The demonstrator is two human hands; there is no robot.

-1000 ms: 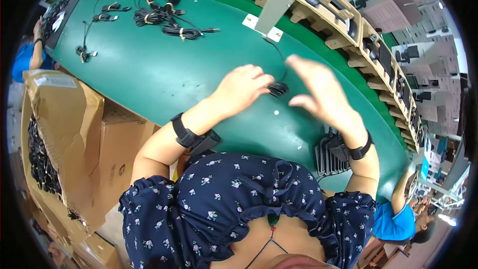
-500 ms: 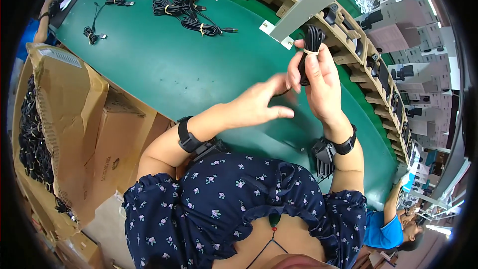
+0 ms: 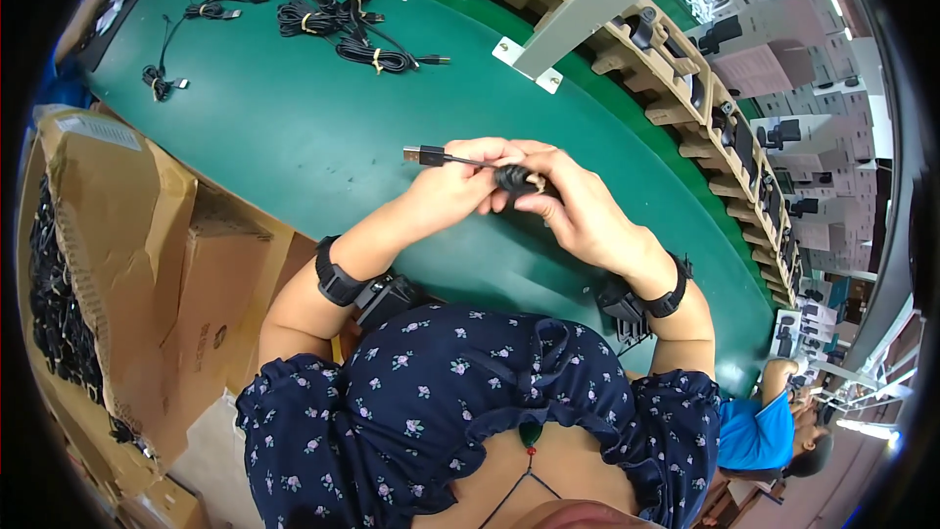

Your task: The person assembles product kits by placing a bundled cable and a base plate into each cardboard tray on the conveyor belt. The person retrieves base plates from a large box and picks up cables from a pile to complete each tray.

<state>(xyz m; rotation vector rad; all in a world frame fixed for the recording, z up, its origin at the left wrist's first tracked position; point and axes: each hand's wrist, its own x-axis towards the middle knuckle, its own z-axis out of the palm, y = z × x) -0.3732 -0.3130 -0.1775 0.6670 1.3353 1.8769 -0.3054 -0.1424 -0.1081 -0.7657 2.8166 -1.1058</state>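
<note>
A coiled black USB cable is held between my two hands, over the green table in front of me. My left hand pinches the cable near its plug end. The USB plug sticks out to the left past those fingers. My right hand is curled round the coil from the right, with a pale tie showing on the bundle by its thumb. Parts of the coil are hidden behind the fingers. Farther off on the table lie several tied black cables.
An open cardboard box full of black cables stands at the left. Brown moulded trays holding black devices line the table's far right edge. A grey metal post is bolted to the table. A person in blue sits at the lower right.
My right hand has come down and left with the cable coil, turning it. My left hand, empty and blurred before, has closed on the cable, and the USB plug now points left.
</note>
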